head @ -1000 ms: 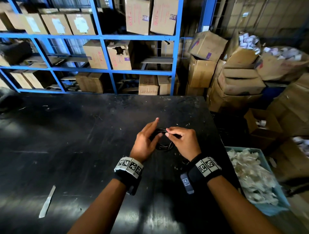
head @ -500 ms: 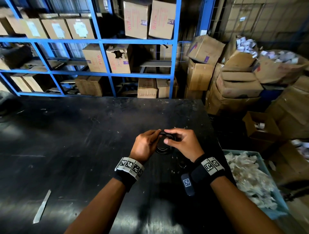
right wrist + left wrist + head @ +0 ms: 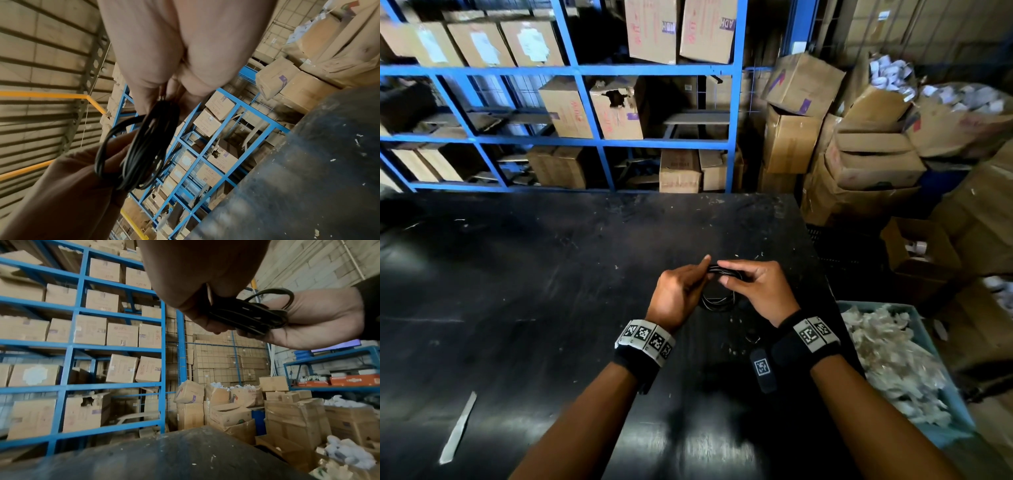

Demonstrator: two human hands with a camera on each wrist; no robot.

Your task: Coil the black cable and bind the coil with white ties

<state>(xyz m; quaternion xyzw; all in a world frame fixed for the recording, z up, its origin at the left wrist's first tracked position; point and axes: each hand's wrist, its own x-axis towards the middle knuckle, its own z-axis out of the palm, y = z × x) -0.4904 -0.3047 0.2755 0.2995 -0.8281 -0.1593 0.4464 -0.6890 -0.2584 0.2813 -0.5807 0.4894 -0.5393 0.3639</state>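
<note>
Both hands held the coiled cable [image 3: 717,286] above the black table [image 3: 524,291]. The left hand [image 3: 677,294] gripped the coil's left side; the right hand [image 3: 758,291] pinched its top strands between thumb and fingers.

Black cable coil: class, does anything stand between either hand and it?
Nothing visible does. The left hand and the right hand both already hold the black cable coil between them, above the black table.
</note>
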